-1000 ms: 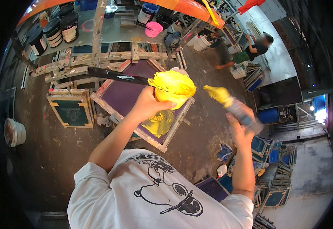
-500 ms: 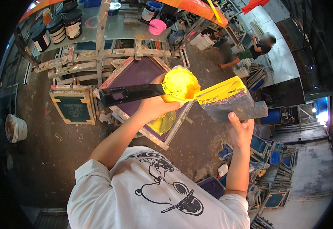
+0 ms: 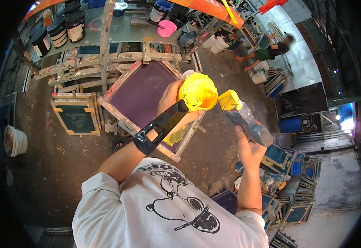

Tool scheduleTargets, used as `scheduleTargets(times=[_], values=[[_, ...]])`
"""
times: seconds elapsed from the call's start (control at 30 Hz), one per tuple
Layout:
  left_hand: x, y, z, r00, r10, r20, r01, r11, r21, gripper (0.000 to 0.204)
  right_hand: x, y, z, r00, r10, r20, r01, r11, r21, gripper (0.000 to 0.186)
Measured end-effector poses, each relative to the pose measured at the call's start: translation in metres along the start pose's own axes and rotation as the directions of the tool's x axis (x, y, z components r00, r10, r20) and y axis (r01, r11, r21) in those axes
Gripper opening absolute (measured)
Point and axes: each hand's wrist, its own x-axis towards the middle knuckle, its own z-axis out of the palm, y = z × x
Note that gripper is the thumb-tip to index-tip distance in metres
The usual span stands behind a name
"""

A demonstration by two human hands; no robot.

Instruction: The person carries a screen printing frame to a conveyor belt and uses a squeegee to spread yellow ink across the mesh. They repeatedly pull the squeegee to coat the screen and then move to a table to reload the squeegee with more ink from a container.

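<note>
My left hand (image 3: 169, 99) is wrapped round a tub of thick yellow ink (image 3: 197, 90). A black handle (image 3: 160, 127) with a slot slants from the tub's rim down over my left forearm; whether it belongs to the tub or to a tool inside, I cannot tell. My right hand (image 3: 250, 151) grips a grey squeegee (image 3: 246, 118), tilted, its ink-coated end close to the tub's right side. Beneath my left arm lies a wooden-framed printing screen (image 3: 141, 93) with purple mesh and a yellow ink patch (image 3: 176, 136) near its lower corner.
Black ink tubs (image 3: 57, 32) and a pink container (image 3: 166, 28) stand on the table (image 3: 93, 35) at the far left. A green screen (image 3: 75, 119) leans below it. A white bucket (image 3: 16, 140) is far left. Another person (image 3: 271, 49) works at the far right; stacked frames (image 3: 296, 215) lie right.
The squeegee has turned from broadside to nearly end-on, and my right hand has moved slightly left and down. The black handle has swung downward to lie over my left forearm.
</note>
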Motion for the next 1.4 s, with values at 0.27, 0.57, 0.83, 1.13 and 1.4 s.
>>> scheduleTargets(times=[0.27, 0.57, 0.83, 1.13, 1.4], values=[[-0.002, -0.004, 0.004, 0.993, -0.105, 0.052, 0.117, 0.878, -0.464, 0.087, 0.008, 0.044, -0.011, 0.975, 0.189, 0.113, -0.166, 0.968, -0.186, 0.033], [0.006, -0.014, 0.021, 0.996, -0.078, 0.035, 0.084, 0.846, -0.526, 0.081, 0.008, 0.041, 0.019, 0.96, 0.119, -0.254, 0.042, 0.836, 0.548, 0.048], [0.014, 0.015, 0.027, 0.999, -0.031, -0.029, 0.016, 0.908, -0.42, 0.072, -0.015, 0.047, 0.036, 0.95, 0.086, -0.299, 0.008, 0.953, 0.302, 0.047], [0.012, 0.01, 0.032, 1.0, -0.014, -0.005, 0.012, 0.952, -0.307, 0.084, -0.015, 0.049, 0.044, 0.968, -0.098, -0.231, 0.151, 0.964, 0.221, 0.034], [0.011, 0.017, 0.031, 0.999, -0.024, 0.038, 0.034, 0.956, -0.292, 0.079, -0.016, 0.048, 0.038, 0.973, -0.079, -0.217, 0.109, 0.986, 0.128, 0.033]])
